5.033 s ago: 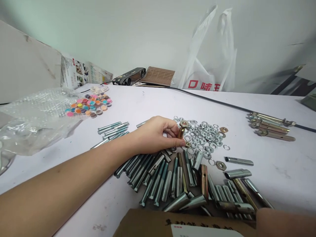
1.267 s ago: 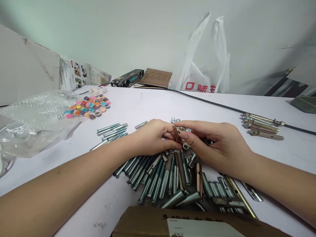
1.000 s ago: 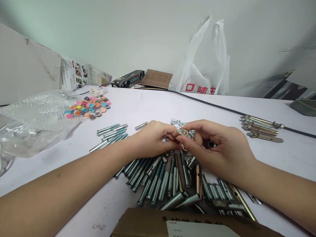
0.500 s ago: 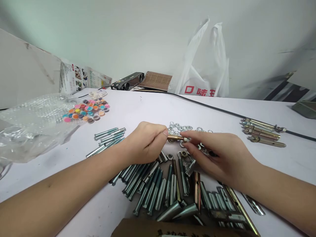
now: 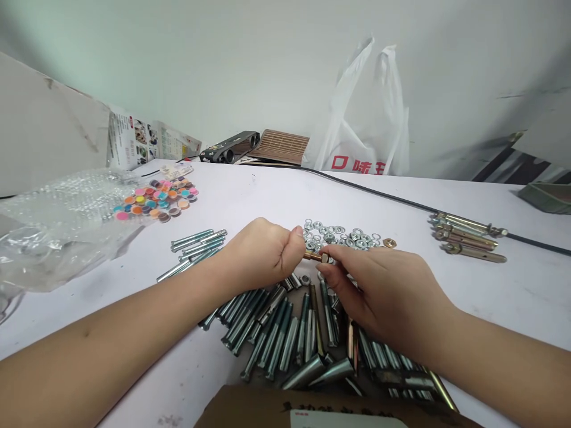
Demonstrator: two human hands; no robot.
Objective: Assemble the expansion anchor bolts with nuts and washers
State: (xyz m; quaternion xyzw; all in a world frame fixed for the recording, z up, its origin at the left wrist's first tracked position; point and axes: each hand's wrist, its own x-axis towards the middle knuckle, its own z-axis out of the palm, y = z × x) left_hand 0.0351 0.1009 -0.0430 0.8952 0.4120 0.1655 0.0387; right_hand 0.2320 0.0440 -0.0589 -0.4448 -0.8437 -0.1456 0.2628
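Note:
My left hand (image 5: 270, 252) is closed in a fist around a brassy expansion bolt (image 5: 313, 256), whose threaded end sticks out to the right; the rest is hidden in the palm. Thumb and forefinger of my right hand (image 5: 388, 291) pinch a hex nut (image 5: 325, 258) at the bolt's tip. Behind the hands lie loose silvery nuts and washers (image 5: 329, 236). Below them, silvery bolts (image 5: 266, 339) and metal sleeves (image 5: 307, 371) spread out by an open cardboard box (image 5: 250, 410).
Assembled anchor bolts (image 5: 473, 238) lie at right, near a black cable (image 5: 379, 195). Several bolts (image 5: 196, 249) lie left of my fist. Farther left are colourful round pieces (image 5: 156, 199) and a clear plastic bag (image 5: 66, 220). A white carrier bag (image 5: 357, 131) stands at the wall.
My right hand and the nut have moved slightly left and down, closer to my left fist. Less of the bolt shows between the hands. A brassy nut behind my right hand has come into view.

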